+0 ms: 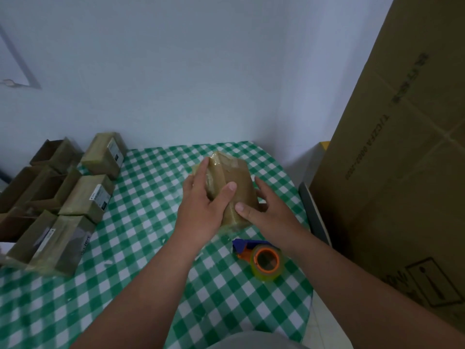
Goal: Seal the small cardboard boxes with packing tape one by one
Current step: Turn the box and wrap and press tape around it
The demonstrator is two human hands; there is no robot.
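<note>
**Pressing the tape flat before we let go**

We have the small brown cardboard box (232, 187) near the middle of the round table with the green-and-white checked cloth (141, 280), and both hands are on it. Our left hand (203, 197) lies over the left side and top, fingers mostly straight and laid flat along the glossy clear tape, thumb resting on the upper face. Our right hand (264, 205) braces the right side with loosely spread fingers, thumb on the near face; it is steadying the box, not gripping it.

The step, as we judge it, is smoothing the strip down. To do it well, we rub from the middle of the seam outward so no air stays trapped, then press the tape ends over the edges and down the side walls (the ends are where a strip tends to lift first). The right hand should hold the box from sliding on the slick cloth while the left one rubs.

The blue-and-orange tape dispenser with its yellowish roll (261, 258) lies just beside our right wrist, ready for the next one. The other small cardboard boxes (75, 197) wait at the table's left edge, some with open tops. A large upright brown carton (402, 147) stands on the right.
</note>
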